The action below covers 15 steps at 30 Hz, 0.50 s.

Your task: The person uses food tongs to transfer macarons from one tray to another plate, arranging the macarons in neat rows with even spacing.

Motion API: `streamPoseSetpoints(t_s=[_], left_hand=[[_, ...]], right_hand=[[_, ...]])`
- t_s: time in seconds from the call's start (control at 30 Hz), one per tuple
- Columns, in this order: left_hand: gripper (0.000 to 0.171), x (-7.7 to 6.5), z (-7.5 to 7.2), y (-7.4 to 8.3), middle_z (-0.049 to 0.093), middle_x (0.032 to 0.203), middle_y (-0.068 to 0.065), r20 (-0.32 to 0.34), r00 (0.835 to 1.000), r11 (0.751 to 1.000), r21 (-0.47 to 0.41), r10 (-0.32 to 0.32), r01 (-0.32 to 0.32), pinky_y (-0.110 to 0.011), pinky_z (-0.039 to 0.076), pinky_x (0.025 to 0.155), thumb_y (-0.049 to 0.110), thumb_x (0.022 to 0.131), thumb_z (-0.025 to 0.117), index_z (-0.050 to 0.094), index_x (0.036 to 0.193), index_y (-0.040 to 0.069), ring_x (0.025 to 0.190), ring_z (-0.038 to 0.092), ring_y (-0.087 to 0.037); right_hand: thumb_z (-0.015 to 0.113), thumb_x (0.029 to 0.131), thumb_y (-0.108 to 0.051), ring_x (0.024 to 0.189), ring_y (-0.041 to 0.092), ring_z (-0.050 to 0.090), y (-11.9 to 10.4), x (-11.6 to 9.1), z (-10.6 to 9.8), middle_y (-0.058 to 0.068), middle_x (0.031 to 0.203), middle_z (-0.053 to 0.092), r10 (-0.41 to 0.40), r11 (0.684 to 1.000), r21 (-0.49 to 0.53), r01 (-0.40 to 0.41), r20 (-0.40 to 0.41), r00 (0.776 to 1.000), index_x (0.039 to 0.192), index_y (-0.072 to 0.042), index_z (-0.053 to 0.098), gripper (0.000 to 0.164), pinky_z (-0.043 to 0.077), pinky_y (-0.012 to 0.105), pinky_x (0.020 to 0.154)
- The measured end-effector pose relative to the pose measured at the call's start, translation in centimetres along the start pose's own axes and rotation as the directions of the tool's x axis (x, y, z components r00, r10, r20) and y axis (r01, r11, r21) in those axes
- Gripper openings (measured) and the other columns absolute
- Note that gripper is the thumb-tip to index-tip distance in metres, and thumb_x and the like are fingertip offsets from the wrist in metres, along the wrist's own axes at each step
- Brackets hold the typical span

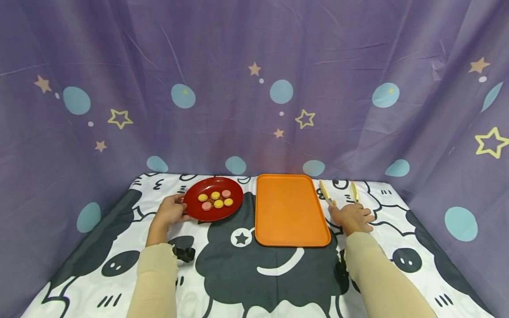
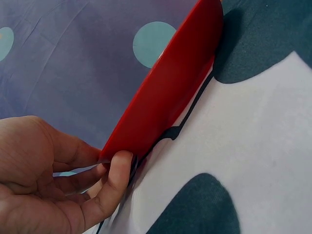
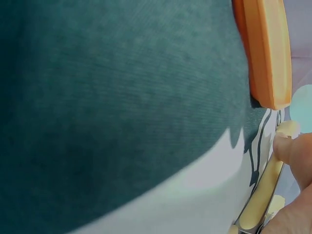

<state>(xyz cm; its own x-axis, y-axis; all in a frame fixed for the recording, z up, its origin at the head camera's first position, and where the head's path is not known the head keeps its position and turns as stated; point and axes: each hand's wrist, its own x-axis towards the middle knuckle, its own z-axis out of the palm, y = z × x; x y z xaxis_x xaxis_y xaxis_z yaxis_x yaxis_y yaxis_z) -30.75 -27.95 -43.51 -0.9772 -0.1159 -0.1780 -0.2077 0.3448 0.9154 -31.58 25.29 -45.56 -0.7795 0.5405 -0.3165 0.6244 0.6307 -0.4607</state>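
Observation:
On the left, a round red plate (image 1: 214, 216) carries several small macarons, some yellow (image 1: 218, 203) and some pink (image 1: 226, 193). My left hand (image 1: 171, 211) pinches the plate's near-left rim. In the left wrist view, its fingers (image 2: 121, 170) are bent at the edge of the plate (image 2: 161, 92), some reaching under it. Right of the orange tray (image 1: 292, 212) is a pair of tongs (image 1: 324, 191) with yellow ends, its two arms spread apart and pointing away. My right hand (image 1: 351, 217) grips the tongs, thumb on one yellow arm (image 3: 263, 195); the other fingers are spread to the right.
The orange tray lies flat between the plate and the tongs. A white and dark cartoon-print cloth (image 1: 238, 282) covers the table. Behind it hangs a purple curtain (image 1: 222, 132) with stars and dots, close to the table's far edge.

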Motion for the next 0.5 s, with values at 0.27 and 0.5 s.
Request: streamPoseSetpoints(t_s=[0.27,0.5], left_hand=[[0.059,0.0,-0.1,0.3,0.037,0.148,-0.028,-0.027,1.0,0.998,0.055,0.007,-0.005,-0.027,0.06,0.06,0.001,0.102,0.042,0.027,0.159,-0.003,0.072,0.062,-0.014],[0.06,-0.6,-1.0,1.2,0.04,0.149,-0.036,-0.099,0.991,0.95,0.307,0.087,-0.053,-0.029,0.059,0.066,0.011,0.1,0.047,0.033,0.155,-0.006,0.071,0.069,-0.017]], right_hand=[[0.058,0.09,-0.065,0.133,0.062,0.015,-0.1,-0.8,-0.3,0.05,0.142,0.017,-0.013,1.0,0.011,0.014,-0.02,1.0,0.145,0.025,0.012,0.115,0.027,0.073,0.104],[0.057,0.093,-0.059,0.134,0.063,0.011,-0.9,-2.5,-1.0,0.048,0.147,0.011,-0.08,0.99,0.102,0.094,-0.133,0.988,0.151,0.02,0.001,0.112,0.017,0.076,0.106]])
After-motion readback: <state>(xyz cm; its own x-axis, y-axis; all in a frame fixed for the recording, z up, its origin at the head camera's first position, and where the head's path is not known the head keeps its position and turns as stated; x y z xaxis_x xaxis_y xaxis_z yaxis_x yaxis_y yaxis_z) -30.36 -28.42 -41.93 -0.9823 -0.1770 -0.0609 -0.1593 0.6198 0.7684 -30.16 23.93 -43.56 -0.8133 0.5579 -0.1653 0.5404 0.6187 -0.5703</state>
